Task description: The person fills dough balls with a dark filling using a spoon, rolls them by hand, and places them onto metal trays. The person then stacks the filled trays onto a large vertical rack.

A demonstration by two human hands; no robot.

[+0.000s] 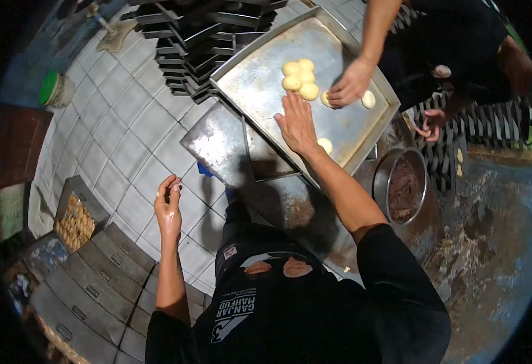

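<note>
My right hand (296,124) reaches over a large metal tray (248,91), fingers stretched out and palm down. Its fingertips meet the near side of a cluster of pale yellow dough balls (291,83). Another dough ball (325,145) lies beside my right wrist. Off to the left, above the floor, my left hand (169,206) is raised with loosely bent fingers and nothing visible in it. A co-worker's hand (352,84) touches a dough ball (326,99) on the tray, and one more dough ball (368,99) sits near the tray's right wall.
A round metal bowl of dark brown filling (404,188) stands right of the tray. Stacked dark metal moulds (187,48) rise behind it, with more moulds (490,124) at right. Closed metal tins (99,285) and an open tin of yellowish pieces (75,224) line the lower left.
</note>
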